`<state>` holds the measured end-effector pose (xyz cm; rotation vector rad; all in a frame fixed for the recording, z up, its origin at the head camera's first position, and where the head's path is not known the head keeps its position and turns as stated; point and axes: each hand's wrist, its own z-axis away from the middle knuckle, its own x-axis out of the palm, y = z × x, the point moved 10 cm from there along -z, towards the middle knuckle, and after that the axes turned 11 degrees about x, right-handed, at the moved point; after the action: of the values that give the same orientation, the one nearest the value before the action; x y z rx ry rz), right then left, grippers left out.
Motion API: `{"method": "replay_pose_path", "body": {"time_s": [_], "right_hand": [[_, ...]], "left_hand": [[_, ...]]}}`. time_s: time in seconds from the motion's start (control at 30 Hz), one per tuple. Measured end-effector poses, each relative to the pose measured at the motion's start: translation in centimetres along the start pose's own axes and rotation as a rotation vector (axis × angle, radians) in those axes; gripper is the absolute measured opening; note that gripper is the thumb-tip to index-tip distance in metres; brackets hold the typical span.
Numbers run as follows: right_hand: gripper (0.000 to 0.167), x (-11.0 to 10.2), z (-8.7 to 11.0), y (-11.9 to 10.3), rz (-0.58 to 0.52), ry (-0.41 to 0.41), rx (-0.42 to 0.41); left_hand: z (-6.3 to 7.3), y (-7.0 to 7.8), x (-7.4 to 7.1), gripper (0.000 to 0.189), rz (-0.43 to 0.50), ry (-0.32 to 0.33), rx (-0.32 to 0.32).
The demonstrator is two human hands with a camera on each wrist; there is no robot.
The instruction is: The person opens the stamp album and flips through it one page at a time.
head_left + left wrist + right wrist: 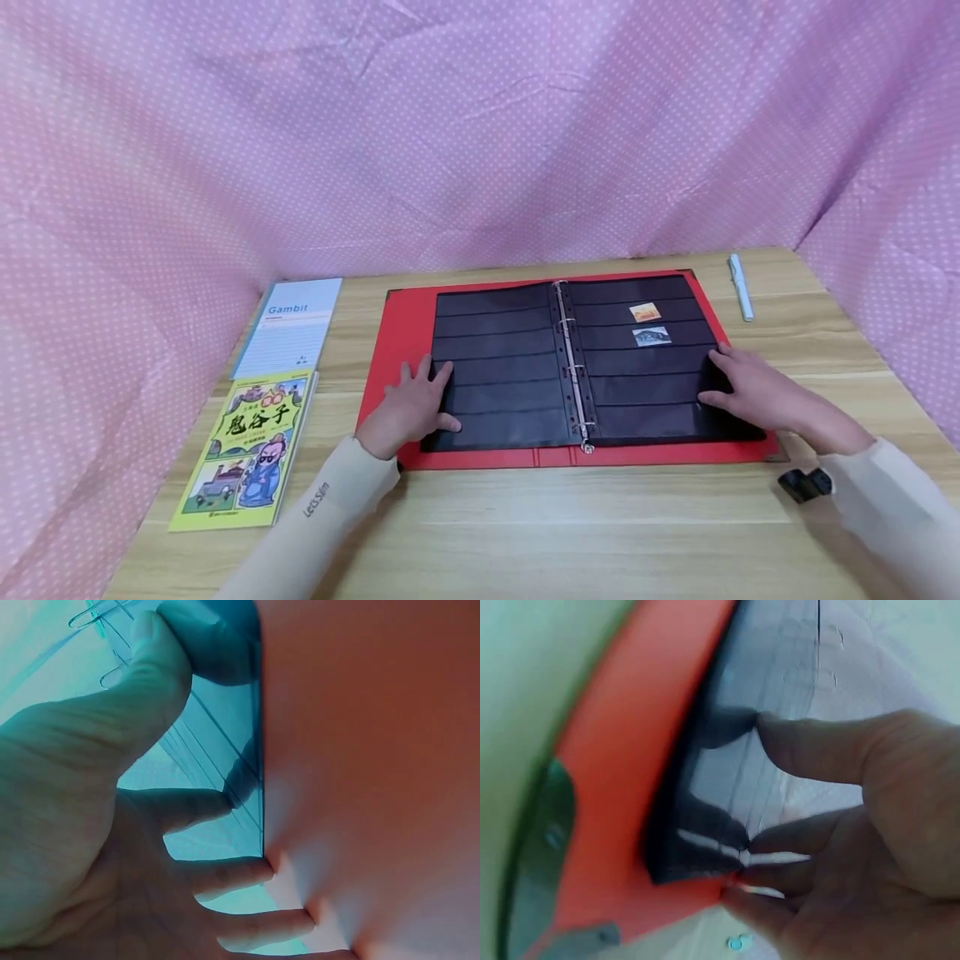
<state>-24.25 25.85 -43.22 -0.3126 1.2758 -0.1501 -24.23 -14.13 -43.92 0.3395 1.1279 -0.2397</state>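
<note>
Red binder (401,342) lies open and flat, middle of the wooden surface (570,533), metal pieces at its corners. Inside, a black left page (495,398) and black right page (645,390), both divided into horizontal strips, with a metal ring spine (575,375) between them. Two small picture cards on the right page, upper half: an orange-and-yellow card (644,312), and just below it a grey-blue card (651,337). Left hand (411,407) at the outer edge of the left page; grip wide, fingers spread, thumb and index finger touching the page, other fingertips on the red cover; nothing held. Right hand (753,392) at the outer edge of the right page; grip likewise apart, thumb and fingertips resting on the page; nothing held. Pale sleeves on both arms, dark lettering on the left sleeve (322,508). Dark object (806,485) beside the right sleeve (892,500), cannot tell what. Left of the binder, well apart from it: pale notebook (288,333) marked "Gambit"; yellow-green illustrated book (247,450) at its near end. Far right: light-blue pen (740,287). Behind everything, pink-purple dotted cloth (480,150), creased.
</note>
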Motion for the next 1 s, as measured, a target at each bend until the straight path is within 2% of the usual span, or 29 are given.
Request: {"method": "replay_pose_path", "body": {"time_s": [0.1, 0.23, 0.43, 0.63, 0.8, 0.9, 1.0], "right_hand": [[0.072, -0.5, -0.9, 0.1, -0.019, -0.012, -0.044], [0.071, -0.7, -1.8, 0.3, -0.050, -0.028, -0.045], [0.069, -1.3, -1.8, 0.5, -0.109, 0.006, 0.017], [0.069, -2.5, -1.3, 0.2, -0.158, 0.056, 0.066], [0.057, -4.1, -0.4, -1.1, -0.156, 0.128, 0.016], [0.056, -4.8, 0.4, -2.2, -0.161, 0.132, -0.017], [0.054, -5.5, 1.4, -3.8, -0.174, 0.124, -0.086]], "left_hand": [[-0.1, -0.1, -0.1, 0.097, 0.001, 0.005, -0.009], [-0.4, -0.1, -0.3, 0.096, -0.002, 0.008, -0.008], [-0.6, 0.0, -0.3, 0.097, -0.009, -0.008, 0.017], [-0.8, 0.1, -0.5, 0.097, -0.025, 0.002, 0.028], [-1.0, -0.1, -0.4, 0.097, -0.023, -0.011, 0.019], [-1.0, -0.1, -0.3, 0.097, -0.013, -0.019, 0.011], [-1.0, -0.2, -0.2, 0.097, -0.015, -0.026, 0.008]]}}
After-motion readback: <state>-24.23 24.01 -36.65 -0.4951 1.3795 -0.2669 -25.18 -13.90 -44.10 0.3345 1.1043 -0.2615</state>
